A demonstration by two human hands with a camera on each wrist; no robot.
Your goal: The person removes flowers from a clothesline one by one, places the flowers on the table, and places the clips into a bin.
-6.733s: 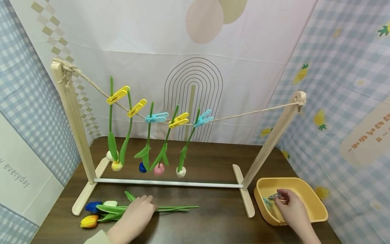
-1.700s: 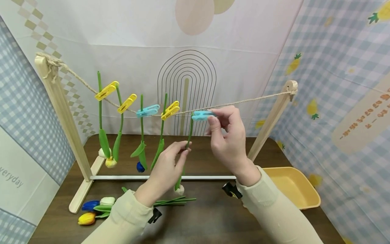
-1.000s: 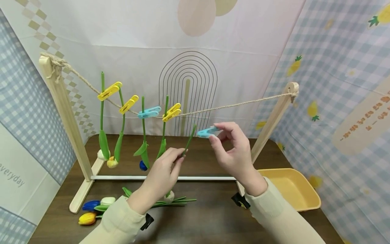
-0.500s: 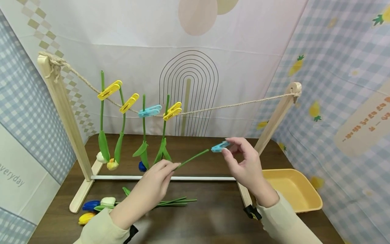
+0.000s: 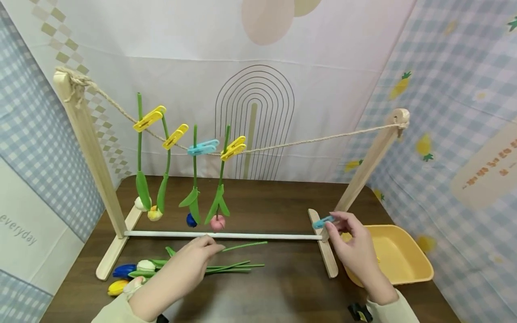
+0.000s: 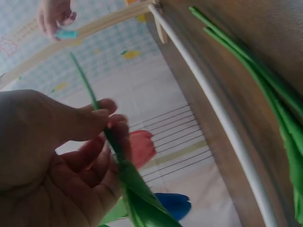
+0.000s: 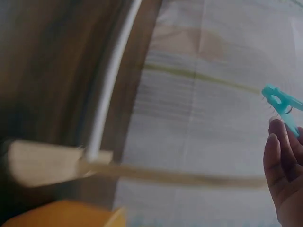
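My left hand [image 5: 186, 264] pinches the green stem [image 5: 247, 245] of an artificial tulip, low over the table near the loose tulips. Its whitish bloom [image 5: 135, 284] is partly behind my forearm in the head view; the left wrist view shows the stem [image 6: 85, 81] between thumb and fingers. My right hand [image 5: 357, 246] holds a light-blue clothespin [image 5: 323, 222] by its handles, beside the rack's right post and the near-left rim of the yellow bin [image 5: 412, 237]. That clothespin [image 7: 279, 99] is also seen in the right wrist view.
On the twine [image 5: 315, 140] several tulips hang upside down from yellow clothespins [image 5: 233, 148] and a blue clothespin [image 5: 203, 147]. Loose tulips, with a blue bloom [image 5: 124, 271] and a yellow bloom [image 5: 117, 287], lie at front left. A white rod [image 5: 262, 236] joins the rack's feet.
The rightmost hanging tulip and its blue clothespin have come off the twine. My left hand has lowered the tulip toward the loose bunch; my right hand has carried the clothespin right and down toward the bin.
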